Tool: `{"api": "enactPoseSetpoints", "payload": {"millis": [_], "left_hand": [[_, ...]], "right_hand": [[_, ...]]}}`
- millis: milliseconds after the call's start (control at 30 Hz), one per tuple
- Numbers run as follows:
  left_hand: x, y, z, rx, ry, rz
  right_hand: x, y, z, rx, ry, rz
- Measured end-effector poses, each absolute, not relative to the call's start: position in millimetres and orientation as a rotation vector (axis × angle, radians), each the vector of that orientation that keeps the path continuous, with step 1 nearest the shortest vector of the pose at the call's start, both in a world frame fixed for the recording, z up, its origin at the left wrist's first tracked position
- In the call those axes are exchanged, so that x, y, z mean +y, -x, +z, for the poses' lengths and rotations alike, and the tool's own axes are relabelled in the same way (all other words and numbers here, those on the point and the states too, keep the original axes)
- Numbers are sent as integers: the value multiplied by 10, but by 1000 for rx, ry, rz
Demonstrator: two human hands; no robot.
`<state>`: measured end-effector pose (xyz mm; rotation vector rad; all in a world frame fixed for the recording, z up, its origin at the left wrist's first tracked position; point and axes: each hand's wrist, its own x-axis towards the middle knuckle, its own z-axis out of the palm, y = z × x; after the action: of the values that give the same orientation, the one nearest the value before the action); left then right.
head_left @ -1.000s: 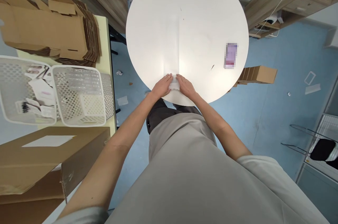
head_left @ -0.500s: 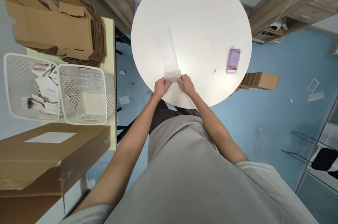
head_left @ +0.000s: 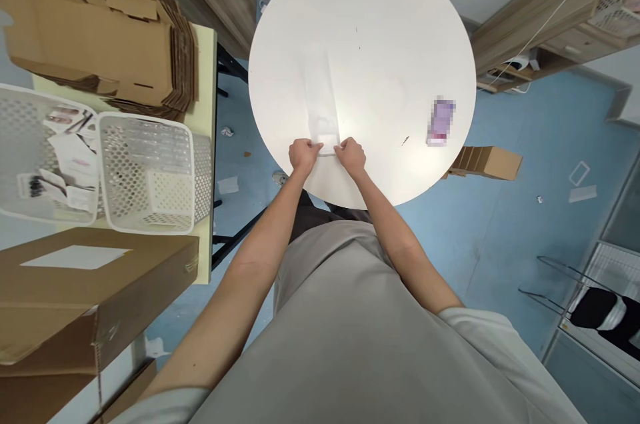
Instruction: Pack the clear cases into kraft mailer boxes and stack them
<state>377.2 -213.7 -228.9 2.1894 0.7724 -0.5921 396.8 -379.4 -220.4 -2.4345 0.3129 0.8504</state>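
A long translucent plastic sleeve (head_left: 320, 94) lies flat on the round white table (head_left: 395, 24), reaching from its near edge toward the middle. My left hand (head_left: 304, 156) pinches the near left corner of the sleeve between thumb and fingers. At the near right corner, my right hand (head_left: 351, 156) pinches it the same way. Between the two hands the sleeve's near end shows a whiter band. Toward the table's right side lies a purple, pixelated item (head_left: 442, 121), away from both hands.
On the left, a pale yellow table (head_left: 204, 77) bears flattened cardboard boxes (head_left: 100, 44), two white perforated baskets (head_left: 147, 234) and a large brown box (head_left: 145, 291). Another cardboard piece (head_left: 493, 163) stands beyond the round table's right edge. Scraps lie on the blue floor.
The near end of the sleeve, raised and folded earlier, now lies flatter between my hands. Both hands remain at its corners, with fingers more tightly pinched. The whole view has shifted slightly.
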Motion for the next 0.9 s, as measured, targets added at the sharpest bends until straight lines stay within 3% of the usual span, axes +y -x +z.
{"api": "enactPoseSetpoints", "payload": {"millis": [167,267,433,900], "left_hand": [[-2232,-3736,-2250,737,-2375,-400],[-2234,-3778,-2240,367,-2508,-254],[-2130,-3849,-2290,-209,-2436,-465],[-1930,-3558,-2323,-475,-2472,-598]], "right_hand": [[-3711,-3937,-2132,-121,2568,612],[-3694,-3890,-2113,-408,2522,623],[-3839,-3923,-2205,-573,2442,680],[-4081,-3675,-2244,-741,2487,694]]}}
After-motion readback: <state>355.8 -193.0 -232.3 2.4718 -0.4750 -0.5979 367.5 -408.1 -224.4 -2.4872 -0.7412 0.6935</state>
